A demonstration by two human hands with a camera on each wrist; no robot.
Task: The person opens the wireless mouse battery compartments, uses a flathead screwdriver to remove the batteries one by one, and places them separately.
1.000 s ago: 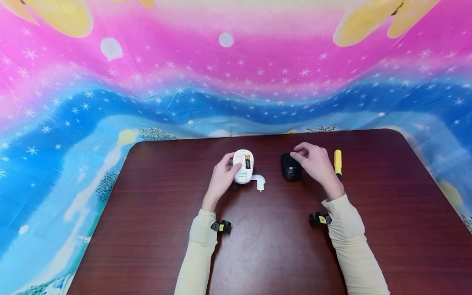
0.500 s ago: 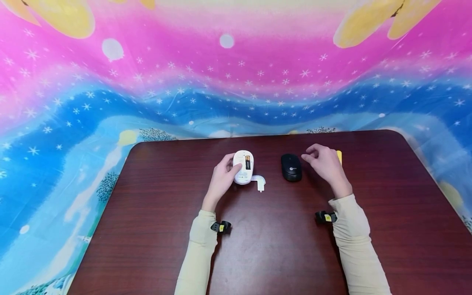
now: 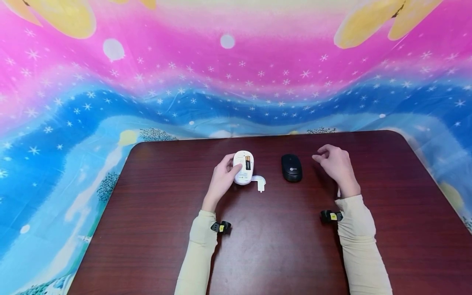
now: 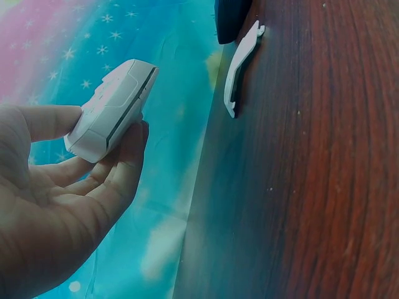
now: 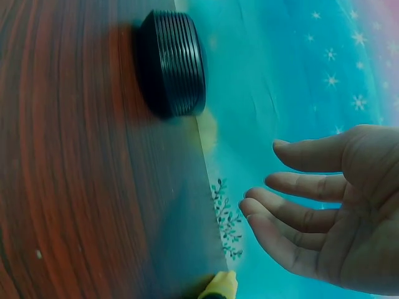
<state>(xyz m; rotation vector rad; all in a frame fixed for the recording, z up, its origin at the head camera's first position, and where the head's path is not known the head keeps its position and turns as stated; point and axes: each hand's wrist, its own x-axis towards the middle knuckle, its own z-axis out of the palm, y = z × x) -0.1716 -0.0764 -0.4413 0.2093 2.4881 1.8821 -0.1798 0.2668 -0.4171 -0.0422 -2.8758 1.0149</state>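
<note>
Two hands I watch: the left hand (image 3: 220,174) grips the white computer mouse (image 3: 244,172) above the table (image 3: 273,233); the right hand (image 3: 336,164), fingers loosely bent, seems to hold nothing. If the left wrist turns over, the exposed battery (image 3: 248,163) could drop; a low sweep might knock the detached cover (image 3: 261,181).

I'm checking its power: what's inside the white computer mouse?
The white computer mouse shows at least one copper-and-black battery in its open underside. What lies beneath the battery or elsewhere inside is covered.
</note>
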